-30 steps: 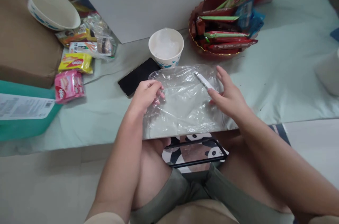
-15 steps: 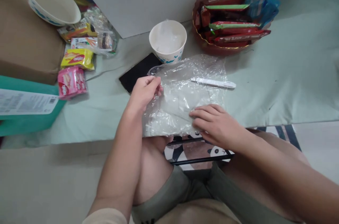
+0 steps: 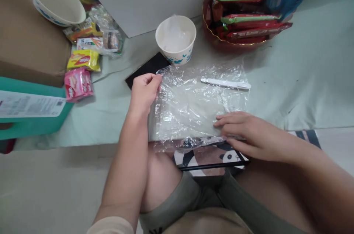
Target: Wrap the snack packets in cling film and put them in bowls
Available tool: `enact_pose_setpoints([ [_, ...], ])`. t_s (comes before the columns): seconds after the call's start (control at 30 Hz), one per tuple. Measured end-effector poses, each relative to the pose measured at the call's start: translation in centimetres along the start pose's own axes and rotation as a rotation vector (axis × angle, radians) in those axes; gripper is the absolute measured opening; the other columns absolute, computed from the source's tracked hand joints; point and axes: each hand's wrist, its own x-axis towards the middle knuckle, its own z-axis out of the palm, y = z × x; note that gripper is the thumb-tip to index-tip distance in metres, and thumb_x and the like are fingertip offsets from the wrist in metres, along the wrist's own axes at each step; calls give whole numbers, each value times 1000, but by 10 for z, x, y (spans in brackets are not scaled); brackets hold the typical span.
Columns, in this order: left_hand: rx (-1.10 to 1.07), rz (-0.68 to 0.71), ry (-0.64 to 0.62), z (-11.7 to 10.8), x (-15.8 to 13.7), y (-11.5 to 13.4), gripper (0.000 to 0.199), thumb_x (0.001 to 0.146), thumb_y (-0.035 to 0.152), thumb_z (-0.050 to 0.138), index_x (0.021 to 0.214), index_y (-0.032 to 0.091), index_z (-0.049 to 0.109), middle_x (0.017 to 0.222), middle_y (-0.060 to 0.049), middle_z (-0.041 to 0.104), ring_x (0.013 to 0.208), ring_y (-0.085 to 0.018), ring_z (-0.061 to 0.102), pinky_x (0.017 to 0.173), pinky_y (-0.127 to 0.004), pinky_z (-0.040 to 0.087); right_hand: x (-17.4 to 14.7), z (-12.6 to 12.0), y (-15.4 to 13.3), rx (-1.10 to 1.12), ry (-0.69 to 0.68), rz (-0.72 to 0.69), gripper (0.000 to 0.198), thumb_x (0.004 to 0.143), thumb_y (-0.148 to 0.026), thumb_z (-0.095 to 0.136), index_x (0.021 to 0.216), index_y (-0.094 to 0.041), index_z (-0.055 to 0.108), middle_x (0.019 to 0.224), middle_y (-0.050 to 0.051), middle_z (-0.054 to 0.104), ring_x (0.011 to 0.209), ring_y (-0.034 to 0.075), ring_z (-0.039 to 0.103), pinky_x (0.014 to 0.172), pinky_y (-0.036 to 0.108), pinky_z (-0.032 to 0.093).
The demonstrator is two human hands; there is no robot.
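Observation:
A sheet of clear plastic wrap (image 3: 190, 105) lies crinkled over the table's front part, its near edge hanging past the table edge. At its upper left corner, my left hand (image 3: 146, 88) pinches the film between thumb and fingers. My right hand (image 3: 243, 132) rests on the lower right of the film, fingers stretched out and thumb near the table edge. On the film's upper right lies a slim white penknife-like tool (image 3: 225, 83); its exact kind is unclear. Behind the film stands a white paper bowl (image 3: 179, 57) with crumpled clear plastic inside.
A black flat object (image 3: 143, 68) lies beside the bowl. Far right, a red gold-rimmed basket (image 3: 235, 44) holds several snack packs. At left are pink (image 3: 79, 84) and yellow packs (image 3: 84, 60), another bowl (image 3: 56, 1), a cardboard box (image 3: 33, 38) and a green container (image 3: 35, 123).
My right hand has slid right and slightly down, and the film is spread wider, its near edge hanging lower. My left hand has moved slightly left and up, keeping its pinch.

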Motion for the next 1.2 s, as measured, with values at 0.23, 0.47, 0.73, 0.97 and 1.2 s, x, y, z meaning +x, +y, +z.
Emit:
enact_pose_setpoints([
  [0.23, 173, 459, 108, -13, -62, 16, 17, 88, 29, 59, 74, 23, 55, 64, 2, 55, 59, -12, 49, 58, -26, 41, 3, -3, -5, -79, 35, 132, 24, 94, -17, 45, 92, -22, 68, 95, 6, 74, 83, 19, 69, 72, 31, 53],
  [0.47, 679, 757, -588, 4, -112, 14, 10, 82, 27, 64, 87, 20, 69, 121, -12, 72, 111, -30, 65, 95, -45, 50, 2, -7, -7, -33, 251, 261, 21, 91, -24, 49, 91, -22, 70, 87, 3, 75, 76, 17, 70, 70, 29, 51],
  [0.73, 333, 322, -497, -43, -73, 12, 10, 80, 28, 64, 79, 21, 71, 87, -4, 77, 86, -19, 71, 84, -31, 55, -9, -14, 8, -51, 177, 363, 12, 82, -23, 54, 80, -22, 66, 79, 2, 73, 71, 18, 67, 63, 29, 47],
  [0.97, 122, 160, -470, -50, -67, 12, 9, 73, 28, 70, 75, 20, 69, 80, -5, 77, 80, -18, 73, 78, -30, 58, -21, -19, 16, 290, 686, 561, 19, 91, -41, 61, 82, -25, 57, 83, 4, 73, 84, 23, 73, 74, 36, 55],
  [1.2, -216, -9, -351, -31, -62, 16, 18, 67, 28, 78, 74, 18, 64, 67, -1, 68, 61, -12, 66, 54, -20, 52, -30, -13, 20, 279, 787, 639, 22, 95, -43, 57, 84, -27, 65, 80, 3, 74, 90, 26, 72, 91, 45, 55],
])
